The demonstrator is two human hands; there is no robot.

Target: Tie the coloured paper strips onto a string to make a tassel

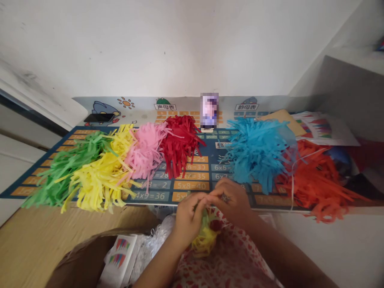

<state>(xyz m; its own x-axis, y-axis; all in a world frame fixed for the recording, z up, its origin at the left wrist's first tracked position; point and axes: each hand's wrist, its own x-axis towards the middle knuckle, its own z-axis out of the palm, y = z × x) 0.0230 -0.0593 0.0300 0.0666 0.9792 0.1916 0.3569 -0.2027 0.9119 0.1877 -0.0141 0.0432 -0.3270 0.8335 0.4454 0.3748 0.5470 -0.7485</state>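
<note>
My left hand (190, 214) and my right hand (231, 200) meet fingertip to fingertip over my lap, just in front of the table edge. Both are closed in a pinch. A bit of green paper shows between my left thumb and fingers, at the top of a small green and yellow tissue paper tassel bunch (205, 238) hanging below. What the right fingertips grip is too small to make out. Fringed tissue paper lies across the table in piles: green (81, 164), yellow (102, 180), pink (147, 148), red (183, 144), blue (258, 148) and orange-red (318, 180).
A lit phone (209, 111) stands against the wall at the back of the printed table mat (192, 186). A dark phone (99, 118) lies back left. Printed packaging (324, 128) is back right. Below the table, a box (87, 256) holds white string (157, 244) and printed cards (118, 258).
</note>
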